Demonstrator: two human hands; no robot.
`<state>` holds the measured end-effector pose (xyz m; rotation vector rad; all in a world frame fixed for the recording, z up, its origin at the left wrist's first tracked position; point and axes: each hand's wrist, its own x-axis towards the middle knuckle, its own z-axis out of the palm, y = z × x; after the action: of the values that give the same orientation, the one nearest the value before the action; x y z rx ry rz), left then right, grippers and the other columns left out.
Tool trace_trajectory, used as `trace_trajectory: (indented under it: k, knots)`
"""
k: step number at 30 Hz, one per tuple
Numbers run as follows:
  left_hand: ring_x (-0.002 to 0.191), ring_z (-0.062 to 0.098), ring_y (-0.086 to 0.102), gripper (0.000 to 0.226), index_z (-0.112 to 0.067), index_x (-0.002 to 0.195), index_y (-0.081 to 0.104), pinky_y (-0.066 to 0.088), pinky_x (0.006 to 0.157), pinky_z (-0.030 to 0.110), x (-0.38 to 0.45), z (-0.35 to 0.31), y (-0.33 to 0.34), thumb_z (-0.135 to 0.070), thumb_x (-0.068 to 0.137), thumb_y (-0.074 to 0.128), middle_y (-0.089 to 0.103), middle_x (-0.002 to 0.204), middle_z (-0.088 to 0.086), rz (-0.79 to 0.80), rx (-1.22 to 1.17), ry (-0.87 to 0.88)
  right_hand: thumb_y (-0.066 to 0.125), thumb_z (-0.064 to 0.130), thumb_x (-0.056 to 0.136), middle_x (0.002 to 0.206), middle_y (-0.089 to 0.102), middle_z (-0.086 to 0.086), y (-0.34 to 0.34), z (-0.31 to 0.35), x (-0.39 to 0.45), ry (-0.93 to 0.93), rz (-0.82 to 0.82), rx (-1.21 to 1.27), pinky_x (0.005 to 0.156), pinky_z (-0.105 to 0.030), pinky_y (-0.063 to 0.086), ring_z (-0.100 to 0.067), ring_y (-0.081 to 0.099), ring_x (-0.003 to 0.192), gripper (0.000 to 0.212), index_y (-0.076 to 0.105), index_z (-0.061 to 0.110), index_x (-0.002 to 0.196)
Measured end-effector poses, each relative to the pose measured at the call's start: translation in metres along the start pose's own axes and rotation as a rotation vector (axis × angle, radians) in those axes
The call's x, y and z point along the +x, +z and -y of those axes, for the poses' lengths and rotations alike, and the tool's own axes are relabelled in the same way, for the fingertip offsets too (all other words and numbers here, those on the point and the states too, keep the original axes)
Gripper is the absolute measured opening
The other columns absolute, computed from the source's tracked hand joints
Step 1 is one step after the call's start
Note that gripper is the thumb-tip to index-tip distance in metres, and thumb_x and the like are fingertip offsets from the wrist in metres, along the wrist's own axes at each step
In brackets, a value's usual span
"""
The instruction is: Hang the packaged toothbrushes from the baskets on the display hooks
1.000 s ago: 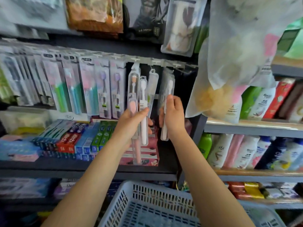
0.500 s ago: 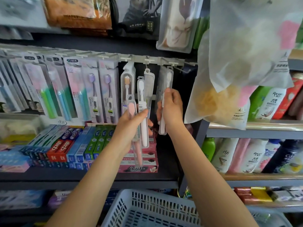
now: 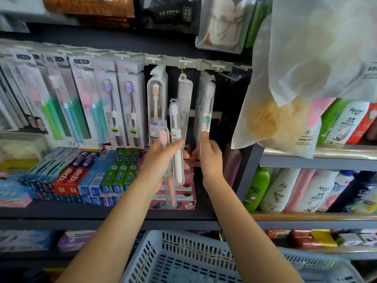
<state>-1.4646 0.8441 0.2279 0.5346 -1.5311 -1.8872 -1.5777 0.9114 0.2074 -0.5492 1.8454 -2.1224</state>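
My left hand (image 3: 161,158) grips two clear-cased toothbrushes, a white one (image 3: 176,144) and a pink one (image 3: 165,160), held upright in front of the hook rail (image 3: 183,62). My right hand (image 3: 208,156) holds the lower end of a clear toothbrush pack (image 3: 206,107) that hangs from a hook. Two more clear packs hang between them: one with an orange brush (image 3: 156,103) and a slim one (image 3: 184,94). An empty wire hook (image 3: 226,75) sticks out to the right. The white basket (image 3: 183,260) sits below my arms.
Carded toothbrushes (image 3: 85,99) fill the hooks on the left. Toothpaste boxes (image 3: 81,172) are stacked on the dark shelf below. A big plastic bag of sponges (image 3: 295,88) hangs close on the right, above shampoo bottles (image 3: 306,188).
My right hand has slid down the hanging pack to its lower end. My left hand with its two toothbrushes has stayed at about the same place.
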Motion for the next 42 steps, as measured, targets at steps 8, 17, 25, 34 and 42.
trace_trajectory:
  k: [8, 17, 25, 34, 42]
  knots:
    - [0.065, 0.023, 0.071, 0.019, -0.014, 0.115, 0.062, 0.055, 0.055, 0.032, 0.001, 0.003, 0.003, -0.019, 0.097, 0.064, 0.076, 0.084, 0.008, 0.025, 0.032, -0.022, 0.05, 0.063, 0.097, 0.08, 0.068, -0.005, 0.001, 0.007, 0.015, 0.195, 0.036, 0.04, 0.083, -0.049, 0.061, -0.023, 0.067, 0.074, 0.054, 0.067, 0.011, 0.101]
    - [0.075, 0.024, 0.075, 0.021, -0.016, 0.115, 0.064, 0.061, 0.064, 0.036, -0.011, 0.011, -0.001, -0.024, 0.096, 0.066, 0.078, 0.095, 0.006, 0.052, 0.07, -0.015, 0.057, 0.043, 0.101, 0.097, 0.073, -0.01, -0.023, -0.007, -0.009, 0.285, 0.15, 0.05, 0.075, -0.039, 0.062, -0.025, 0.073, 0.079, 0.03, 0.061, 0.015, 0.112]
    - [0.071, 0.018, 0.07, 0.018, -0.018, 0.087, 0.078, 0.055, 0.067, 0.029, -0.029, 0.02, 0.0, -0.033, 0.083, 0.069, 0.074, 0.081, 0.005, 0.112, -0.225, -0.2, 0.044, 0.037, 0.107, 0.082, 0.068, 0.003, -0.02, 0.004, -0.036, 0.093, 0.489, 0.151, 0.067, -0.021, 0.049, -0.007, 0.061, 0.073, 0.042, 0.069, 0.006, 0.123]
    - [0.086, 0.009, 0.069, 0.009, -0.024, 0.097, 0.077, 0.05, 0.07, 0.028, -0.029, 0.014, -0.003, -0.024, 0.088, 0.075, 0.078, 0.086, -0.008, 0.066, 0.066, -0.082, 0.066, 0.021, 0.097, 0.096, 0.07, -0.013, -0.018, 0.015, -0.038, -0.069, 0.347, 0.244, 0.083, -0.04, 0.058, -0.026, 0.069, 0.088, 0.016, 0.066, 0.006, 0.103]
    - [0.073, 0.004, 0.07, 0.017, -0.021, 0.101, 0.078, 0.049, 0.062, 0.019, -0.019, 0.0, 0.014, -0.026, 0.085, 0.079, 0.078, 0.086, -0.005, 0.02, 0.139, 0.049, 0.064, 0.027, 0.096, 0.103, 0.071, -0.017, -0.022, 0.025, -0.041, -0.08, 0.33, 0.275, 0.096, -0.046, 0.054, -0.029, 0.067, 0.099, 0.026, 0.069, 0.004, 0.107]
